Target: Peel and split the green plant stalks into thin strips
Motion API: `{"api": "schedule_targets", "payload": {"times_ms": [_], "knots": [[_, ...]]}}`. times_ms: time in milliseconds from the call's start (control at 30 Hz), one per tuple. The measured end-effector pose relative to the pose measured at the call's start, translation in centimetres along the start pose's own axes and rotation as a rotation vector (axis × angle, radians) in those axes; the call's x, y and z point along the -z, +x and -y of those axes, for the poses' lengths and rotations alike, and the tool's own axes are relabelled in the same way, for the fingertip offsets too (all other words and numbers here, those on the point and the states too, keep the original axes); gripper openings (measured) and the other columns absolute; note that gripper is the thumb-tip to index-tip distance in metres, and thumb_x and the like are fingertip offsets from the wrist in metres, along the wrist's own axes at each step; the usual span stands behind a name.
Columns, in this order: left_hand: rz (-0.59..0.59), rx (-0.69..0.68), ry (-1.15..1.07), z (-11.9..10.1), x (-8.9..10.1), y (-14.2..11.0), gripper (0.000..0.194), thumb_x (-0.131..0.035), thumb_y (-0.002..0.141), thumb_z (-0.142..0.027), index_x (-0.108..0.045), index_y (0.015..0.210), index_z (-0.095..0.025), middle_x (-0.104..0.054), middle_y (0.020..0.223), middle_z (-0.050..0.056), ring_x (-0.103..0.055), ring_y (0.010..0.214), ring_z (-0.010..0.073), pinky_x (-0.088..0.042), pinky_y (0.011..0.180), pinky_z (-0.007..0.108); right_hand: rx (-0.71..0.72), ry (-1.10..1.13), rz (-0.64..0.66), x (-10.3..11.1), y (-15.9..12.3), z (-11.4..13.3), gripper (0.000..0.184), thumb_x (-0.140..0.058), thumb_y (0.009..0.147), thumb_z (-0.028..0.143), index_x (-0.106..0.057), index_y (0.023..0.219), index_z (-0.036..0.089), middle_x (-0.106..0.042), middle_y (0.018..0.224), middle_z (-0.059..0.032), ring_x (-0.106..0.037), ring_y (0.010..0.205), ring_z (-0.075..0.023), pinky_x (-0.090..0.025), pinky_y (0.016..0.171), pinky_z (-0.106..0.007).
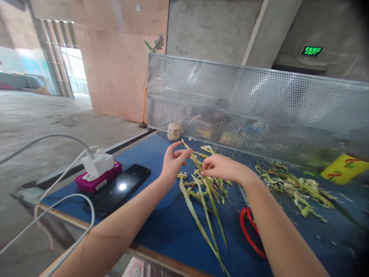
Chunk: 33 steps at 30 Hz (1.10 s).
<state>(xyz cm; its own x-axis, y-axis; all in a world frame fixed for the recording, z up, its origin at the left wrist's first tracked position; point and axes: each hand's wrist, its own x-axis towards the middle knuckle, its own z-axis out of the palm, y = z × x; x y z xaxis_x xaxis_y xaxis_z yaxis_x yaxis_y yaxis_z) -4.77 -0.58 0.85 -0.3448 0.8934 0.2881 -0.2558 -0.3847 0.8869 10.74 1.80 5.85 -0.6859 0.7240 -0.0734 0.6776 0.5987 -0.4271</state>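
My left hand [173, 158] pinches the upper end of a pale yellow-green plant strip [197, 163] between thumb and fingers. Further down the same strip, the curled fingers of my right hand [219, 167] close on it; the exact grip is partly hidden. Below both hands hang long, thin strips [192, 209], reaching over the blue tabletop [161, 219]. Behind them lies a loose heap of knotted or curled plant pieces [198, 191]. Red-handled scissors [245, 227] rest beside my right forearm, which covers part of them.
A black phone [127, 184] and a magenta power strip [99, 179] with a white charger and cables lie at left. Plant scraps [291, 186] and a yellow packet [344, 168] are at right. A perforated metal screen [248, 104] borders the back, near a whitish roll [173, 132].
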Motion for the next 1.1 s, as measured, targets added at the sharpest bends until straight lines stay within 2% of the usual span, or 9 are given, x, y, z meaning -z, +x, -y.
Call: {"api": "schedule_targets", "payload": {"times_ms": [100, 200, 267, 467, 567, 700, 867, 1100], "knots": [[0.070, 0.071, 0.060, -0.1, -0.2, -0.5, 0.054, -0.065, 0.064, -0.028, -0.040, 0.109, -0.015, -0.062, 0.080, 0.005, -0.056, 0.064, 0.0100, -0.037, 0.045, 0.017, 0.024, 0.052, -0.101, 0.2, -0.3, 0.0, 0.021, -0.051, 0.072, 0.035, -0.057, 0.070, 0.016, -0.055, 0.062, -0.0010, -0.045, 0.054, -0.0101, -0.031, 0.049, -0.022], [0.256, 0.225, 0.108, 0.3, -0.2, -0.8, 0.058, -0.068, 0.060, -0.027, -0.042, 0.110, -0.013, -0.061, 0.075, 0.004, -0.056, 0.062, 0.0112, -0.037, 0.046, 0.019, 0.007, 0.071, -0.192, 0.5, -0.7, 0.0, 0.023, -0.049, 0.074, 0.037, -0.058, 0.071, 0.016, -0.055, 0.065, -0.0022, -0.046, 0.056, -0.0111, -0.032, 0.051, -0.023], [0.360, 0.290, 0.078, 0.7, -0.1, -0.9, 0.058, -0.068, 0.061, -0.025, -0.042, 0.111, -0.013, -0.062, 0.071, 0.004, -0.056, 0.061, 0.0115, -0.037, 0.047, 0.020, -0.005, 0.079, -0.186, 0.7, -0.9, 0.0, 0.023, -0.051, 0.073, 0.038, -0.058, 0.071, 0.016, -0.055, 0.066, -0.0025, -0.047, 0.058, -0.0116, -0.033, 0.051, -0.023], [0.488, 0.282, 0.034, 1.1, 0.1, -0.8, 0.065, -0.069, 0.059, -0.016, -0.039, 0.116, -0.013, -0.065, 0.073, 0.005, -0.057, 0.060, 0.0105, -0.036, 0.048, 0.019, -0.023, 0.042, -0.221, 1.0, -0.8, -0.1, 0.022, -0.050, 0.072, 0.038, -0.057, 0.070, 0.016, -0.056, 0.065, -0.0022, -0.047, 0.057, -0.0116, -0.032, 0.050, -0.023], [0.565, 0.308, -0.023, 1.2, -0.1, -1.2, 0.072, -0.072, 0.054, -0.013, -0.036, 0.116, -0.012, -0.065, 0.066, 0.002, -0.059, 0.061, 0.0113, -0.040, 0.056, 0.022, -0.021, 0.051, -0.243, 0.8, -0.6, 0.0, 0.021, -0.050, 0.072, 0.036, -0.057, 0.071, 0.016, -0.057, 0.066, -0.0022, -0.048, 0.057, -0.0115, -0.032, 0.051, -0.023], [0.571, 0.314, -0.056, 1.4, -0.3, -1.5, 0.075, -0.073, 0.052, -0.010, -0.034, 0.116, -0.011, -0.066, 0.063, 0.002, -0.061, 0.062, 0.0123, -0.043, 0.067, 0.027, -0.038, 0.033, -0.253, 0.7, -0.7, 0.2, 0.021, -0.050, 0.073, 0.036, -0.057, 0.070, 0.016, -0.056, 0.064, -0.0013, -0.047, 0.055, -0.0108, -0.031, 0.049, -0.023], [0.552, 0.312, -0.066, 1.4, -0.3, -1.4, 0.077, -0.073, 0.052, -0.010, -0.032, 0.117, -0.012, -0.066, 0.065, 0.002, -0.061, 0.063, 0.0124, -0.043, 0.065, 0.026, -0.035, 0.019, -0.268, 0.7, -0.8, 0.4, 0.021, -0.050, 0.073, 0.036, -0.056, 0.069, 0.016, -0.056, 0.064, -0.0013, -0.047, 0.055, -0.0107, -0.031, 0.049, -0.022], [0.531, 0.311, -0.042, 1.2, -0.3, -1.5, 0.069, -0.073, 0.052, -0.011, -0.037, 0.111, -0.012, -0.064, 0.058, -0.001, -0.060, 0.058, 0.0118, -0.042, 0.061, 0.024, -0.022, 0.010, -0.252, 0.4, -0.6, 0.8, 0.019, -0.050, 0.073, 0.035, -0.055, 0.069, 0.017, -0.056, 0.064, -0.0009, -0.046, 0.053, -0.0103, -0.031, 0.048, -0.023]]}}
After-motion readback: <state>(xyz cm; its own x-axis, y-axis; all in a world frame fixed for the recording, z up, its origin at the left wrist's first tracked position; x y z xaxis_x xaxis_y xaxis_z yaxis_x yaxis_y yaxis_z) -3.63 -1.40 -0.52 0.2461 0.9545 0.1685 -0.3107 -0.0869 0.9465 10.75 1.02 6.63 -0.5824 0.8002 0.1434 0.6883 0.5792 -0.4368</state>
